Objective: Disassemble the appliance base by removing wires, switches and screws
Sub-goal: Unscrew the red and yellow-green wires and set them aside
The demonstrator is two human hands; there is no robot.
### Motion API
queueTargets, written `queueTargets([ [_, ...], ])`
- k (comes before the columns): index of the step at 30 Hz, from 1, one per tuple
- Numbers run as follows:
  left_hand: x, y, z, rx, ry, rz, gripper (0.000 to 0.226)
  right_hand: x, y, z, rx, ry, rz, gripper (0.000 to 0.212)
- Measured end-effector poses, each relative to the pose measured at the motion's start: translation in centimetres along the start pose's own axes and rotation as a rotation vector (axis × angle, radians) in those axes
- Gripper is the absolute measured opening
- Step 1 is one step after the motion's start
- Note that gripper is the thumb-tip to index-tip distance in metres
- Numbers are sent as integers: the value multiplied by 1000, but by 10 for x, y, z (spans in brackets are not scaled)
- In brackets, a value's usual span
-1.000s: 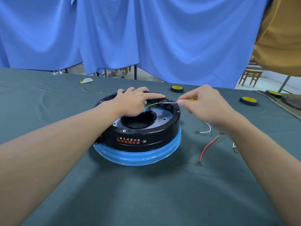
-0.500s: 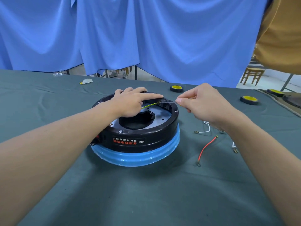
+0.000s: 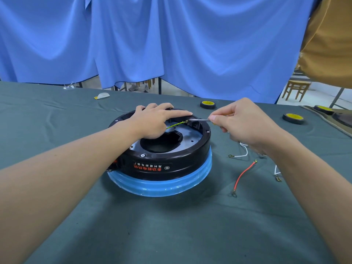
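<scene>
**Two hands at the far rim of the upturned appliance base**

The appliance base (image 3: 163, 149), a round black housing with a blue-wrapped band around its lower edge, sits on the grey-green cloth of the desk (image 3: 171, 225), roughly in the middle of the view. Its open side faces up, showing a grey metal plate with a large dark opening in the middle and small screws along the rim.

The left hand (image 3: 154, 121) lies flat on the far side of the base, fingers spread and the index finger stretched out along the rim. A green-yellow wire (image 3: 176, 124) runs out from under this hand toward the far right part of the rim.

The right hand (image 3: 242, 122) is closed around a thin metal tool, a screwdriver (image 3: 200, 120) by the look of its shaft, pinching it between thumb and fingertips. The shaft lies nearly level and its tip meets the end of the green-yellow wire just inside the rim.

On the cloth to the right of the base lie loose wires: a red wire (image 3: 242, 175) with ring terminals, a white wire (image 3: 241, 154) partly hidden by the right wrist, and another white piece (image 3: 276, 173) beside the forearm. Two rolls of black tape with yellow cores rest further back, one (image 3: 208, 104) behind the base and one (image 3: 293, 118) off to the right.
</scene>
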State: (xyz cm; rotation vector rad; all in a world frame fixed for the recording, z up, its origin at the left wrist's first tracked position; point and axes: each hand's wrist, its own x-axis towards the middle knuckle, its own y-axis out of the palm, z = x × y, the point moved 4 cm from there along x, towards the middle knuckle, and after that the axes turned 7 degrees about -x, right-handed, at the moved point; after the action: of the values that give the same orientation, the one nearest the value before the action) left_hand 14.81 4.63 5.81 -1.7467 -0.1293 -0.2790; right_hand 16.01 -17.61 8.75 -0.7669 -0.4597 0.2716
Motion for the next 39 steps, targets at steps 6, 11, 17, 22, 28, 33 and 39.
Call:
queueTargets([
  [6,-1,-1,-1,-3,-4,9,87,-2,5,1,17,20,2,24],
  [11,0,-1,-2,1,-10,17,88,-4,7,6,1,30,-11,24],
  [17,-1,-1,-4,7,-15,27,88,-5,8,6,40,87,-23,24],
  [22,0,-2,-7,5,-12,44,85,-2,9,-3,312,207,70,24],
  [28,-1,-3,-7,15,-3,42,83,2,11,-7,576,373,165,13],
  [33,-2,-3,-5,12,-9,48,86,-1,13,-9,690,493,177,11],
  [39,-1,-2,-4,11,-7,48,89,-5,12,-9,387,285,54,15],
])
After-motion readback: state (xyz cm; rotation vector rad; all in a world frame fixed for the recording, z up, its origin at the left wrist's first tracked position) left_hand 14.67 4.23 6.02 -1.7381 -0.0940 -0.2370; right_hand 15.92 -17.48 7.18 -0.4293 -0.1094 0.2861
